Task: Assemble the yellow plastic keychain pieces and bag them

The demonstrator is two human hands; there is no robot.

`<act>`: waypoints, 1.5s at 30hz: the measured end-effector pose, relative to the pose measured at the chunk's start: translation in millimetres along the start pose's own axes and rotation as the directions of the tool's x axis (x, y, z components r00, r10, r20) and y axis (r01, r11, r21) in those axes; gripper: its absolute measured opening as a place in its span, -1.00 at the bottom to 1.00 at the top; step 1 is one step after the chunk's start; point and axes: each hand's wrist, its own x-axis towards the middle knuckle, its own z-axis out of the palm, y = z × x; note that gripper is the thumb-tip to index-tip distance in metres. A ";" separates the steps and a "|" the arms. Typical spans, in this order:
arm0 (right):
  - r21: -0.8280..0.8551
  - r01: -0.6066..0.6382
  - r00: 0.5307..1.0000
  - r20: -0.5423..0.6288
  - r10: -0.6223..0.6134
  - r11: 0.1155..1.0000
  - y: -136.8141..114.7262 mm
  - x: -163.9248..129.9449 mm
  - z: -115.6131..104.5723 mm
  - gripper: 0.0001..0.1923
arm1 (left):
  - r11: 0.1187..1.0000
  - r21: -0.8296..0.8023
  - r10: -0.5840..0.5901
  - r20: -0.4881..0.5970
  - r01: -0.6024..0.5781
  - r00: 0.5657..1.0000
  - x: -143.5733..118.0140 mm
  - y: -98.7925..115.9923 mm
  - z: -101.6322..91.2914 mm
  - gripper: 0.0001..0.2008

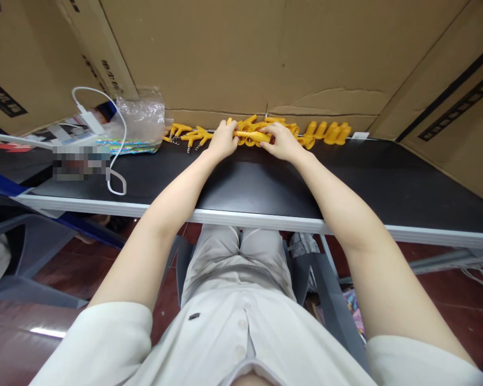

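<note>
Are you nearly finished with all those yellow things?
Hard to say. A row of plain yellow plastic pieces lies to the right, and a few yellow plastic pieces with small metal springs lie to the left, which may be done. The left hand and right hand hold one long yellow piece between them. A heap waits behind.

Both your arms stretch straight forward, forearms bare. Your left hand (224, 140) and right hand (280, 141) sit close together, palms down, fingers (265, 130) curled and pinching inward toward each other.
</note>
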 end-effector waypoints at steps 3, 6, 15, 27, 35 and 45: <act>-0.003 0.002 1.000 -0.002 -0.002 1.000 6.1 1.8 2.2 -0.45 | 0.999 0.028 -0.018 0.043 0.017 0.999 -2.8 1.8 -6.4 -0.56; 0.020 -0.011 1.000 -0.012 0.011 1.000 10.3 3.2 3.6 -0.40 | 0.999 0.027 -0.039 0.071 0.037 0.997 -3.1 -1.0 -9.9 -0.54; 0.251 -0.080 0.996 -0.002 0.084 0.965 24.0 6.9 5.8 -0.22 | 1.000 0.014 -0.019 0.089 0.018 0.996 -0.3 -9.2 -10.8 -0.43; 0.548 -0.286 0.957 0.126 0.260 0.786 22.8 -1.1 -2.9 -0.53 | 0.999 0.037 -0.003 0.095 -0.001 0.995 -1.9 -7.6 -12.9 -0.43; 0.587 -0.343 0.937 0.158 0.312 0.733 24.5 2.2 -0.8 -0.52 | 0.999 0.032 -0.002 0.092 -0.001 0.996 -1.3 -9.4 -11.0 -0.45; 0.539 -0.311 0.950 0.166 0.263 0.783 14.3 -4.4 -14.9 -0.51 | 0.999 0.023 -0.026 0.109 0.024 0.994 -2.5 -8.3 -13.9 -0.43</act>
